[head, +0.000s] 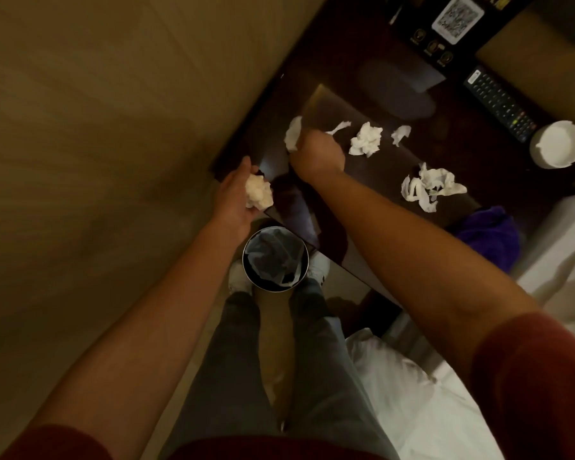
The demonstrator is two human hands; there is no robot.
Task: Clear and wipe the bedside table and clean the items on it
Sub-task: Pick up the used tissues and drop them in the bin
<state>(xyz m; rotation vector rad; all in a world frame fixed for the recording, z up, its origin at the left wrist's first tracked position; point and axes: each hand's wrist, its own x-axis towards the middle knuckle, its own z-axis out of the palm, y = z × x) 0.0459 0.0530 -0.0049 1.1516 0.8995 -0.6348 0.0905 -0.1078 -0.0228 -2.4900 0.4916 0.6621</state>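
1. While the dark, glossy bedside table [372, 94] reflects the light along its near edge, crumpled white tissues lie scattered over it.
2. One tight, ball-shaped tissue wad [259, 195] sits in the left hand [236, 194], whose palm is turned up and fingers cupped loosely round it, at the table's near corner, above the bin.
3. Curled into a fist on the tabletop, the right hand [317, 154] grips a soft, flat-folded tissue [293, 137] that sticks out on its far side.
4. Loose on the wood lie a thin twisted strip [339, 127], a puffy crumpled clump [365, 139], a small torn scrap [400, 134] and a ragged, stringy heap [429, 187] near the front edge.
5. Round and smooth, a white ashtray [558, 144] with notched rim stands at the table's right end, just beside a black remote [500, 102] with rows of small buttons.
6. On the floor between the person's shoes stands a cylindrical bin [275, 258] with a shiny rim and a crinkled liner.
7. Purple cloth [488, 232], soft and bunched, hangs near the table's right front corner.
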